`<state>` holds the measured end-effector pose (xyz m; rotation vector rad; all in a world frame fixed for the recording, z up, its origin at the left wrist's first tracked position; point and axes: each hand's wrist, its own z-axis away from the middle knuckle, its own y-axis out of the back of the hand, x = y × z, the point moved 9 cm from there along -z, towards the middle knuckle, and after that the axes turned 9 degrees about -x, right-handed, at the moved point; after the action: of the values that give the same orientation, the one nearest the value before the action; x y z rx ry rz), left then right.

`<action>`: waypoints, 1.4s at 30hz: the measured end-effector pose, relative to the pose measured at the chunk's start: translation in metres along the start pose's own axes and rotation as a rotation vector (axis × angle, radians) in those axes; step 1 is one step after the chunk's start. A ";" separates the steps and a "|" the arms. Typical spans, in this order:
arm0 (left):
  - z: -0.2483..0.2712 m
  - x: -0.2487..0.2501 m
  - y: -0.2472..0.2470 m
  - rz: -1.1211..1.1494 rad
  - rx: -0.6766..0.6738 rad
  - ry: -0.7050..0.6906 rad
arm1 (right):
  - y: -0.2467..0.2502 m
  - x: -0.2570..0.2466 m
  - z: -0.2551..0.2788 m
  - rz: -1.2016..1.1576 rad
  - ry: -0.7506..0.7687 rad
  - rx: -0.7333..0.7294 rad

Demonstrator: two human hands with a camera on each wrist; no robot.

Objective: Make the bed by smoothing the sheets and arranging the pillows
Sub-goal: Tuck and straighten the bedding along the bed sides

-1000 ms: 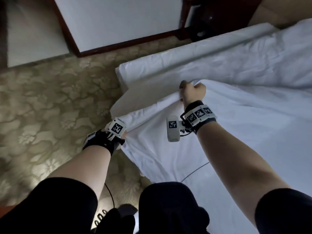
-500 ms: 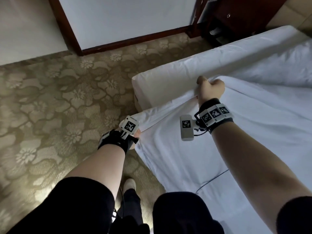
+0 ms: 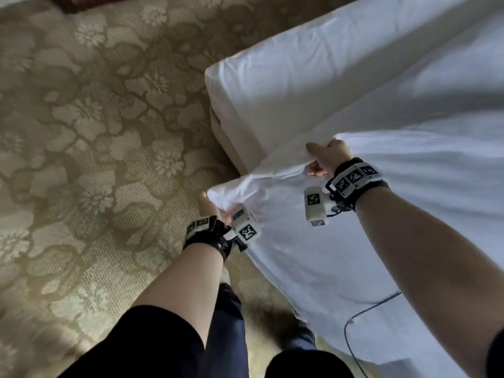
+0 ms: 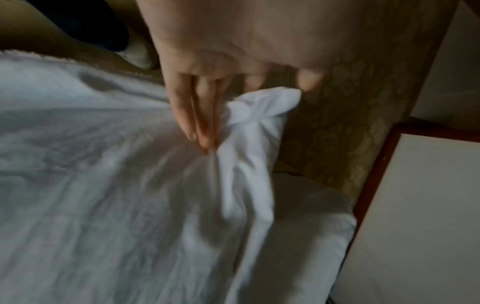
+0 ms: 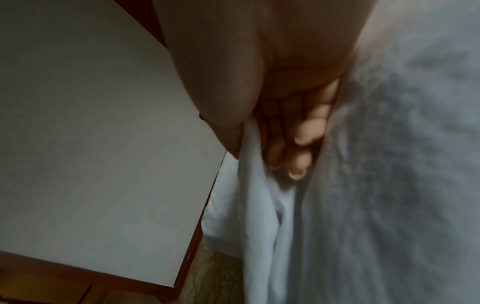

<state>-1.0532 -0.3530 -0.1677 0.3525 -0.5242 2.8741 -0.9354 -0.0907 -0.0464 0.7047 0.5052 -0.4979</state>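
The person stands at the corner of the bed, both hands on the loose white cotton top sheet [image 3: 341,241]. The left hand [image 3: 211,207] pinches the sheet's bunched corner, thumb and fingers [image 4: 197,115] closed on the cloth, out past the bed's edge above the olive floral-patterned carpet [image 3: 95,132]. The right hand [image 3: 328,156] is fisted round a fold of the same edge further in, fingers [image 5: 301,148] curled into the fabric. The sheet hangs lifted and creased between the two grips, draped over the white-covered mattress [image 3: 286,85], whose bare corner juts out just beyond. A thin dark cable [image 3: 362,312] lies across the sheet by the right forearm. No container shows here.
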 end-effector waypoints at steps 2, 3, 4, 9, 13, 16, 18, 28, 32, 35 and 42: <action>-0.001 0.017 -0.009 -0.040 -0.037 -0.036 | 0.000 0.002 -0.001 0.016 -0.003 0.024; -0.003 0.021 -0.010 -0.158 -0.049 -0.056 | -0.001 0.001 -0.001 0.021 0.000 0.032; -0.002 0.022 -0.014 -0.252 -0.071 -0.046 | -0.001 0.000 0.000 0.023 0.000 0.039; -0.007 0.019 0.009 -0.656 -0.020 -0.005 | 0.002 -0.021 0.019 -0.024 0.102 0.156; 0.000 0.038 0.036 -0.817 0.134 -0.018 | -0.019 -0.043 0.030 -0.063 0.198 0.157; -0.006 0.042 0.046 -0.948 0.096 -0.012 | -0.040 -0.039 0.020 -0.027 0.189 0.072; 0.000 0.039 0.044 -1.111 0.057 0.011 | -0.053 -0.010 0.004 -0.010 0.085 -0.028; 0.038 0.048 -0.011 -1.545 0.362 -0.135 | -0.057 0.044 0.030 0.115 0.076 -0.318; 0.026 0.024 -0.078 -1.552 0.049 -0.175 | -0.028 0.051 0.060 0.087 0.093 -0.241; 0.046 -0.020 -0.110 -1.565 -0.193 -0.082 | 0.002 0.070 0.087 0.104 0.097 -0.160; 0.114 -0.080 -0.170 -1.314 -0.302 -0.104 | 0.078 0.160 0.172 0.233 -0.027 -0.114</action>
<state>-0.9148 -0.2506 -0.0313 0.5257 -0.4640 1.5003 -0.7216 -0.2026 0.0094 0.6374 0.4166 -0.2573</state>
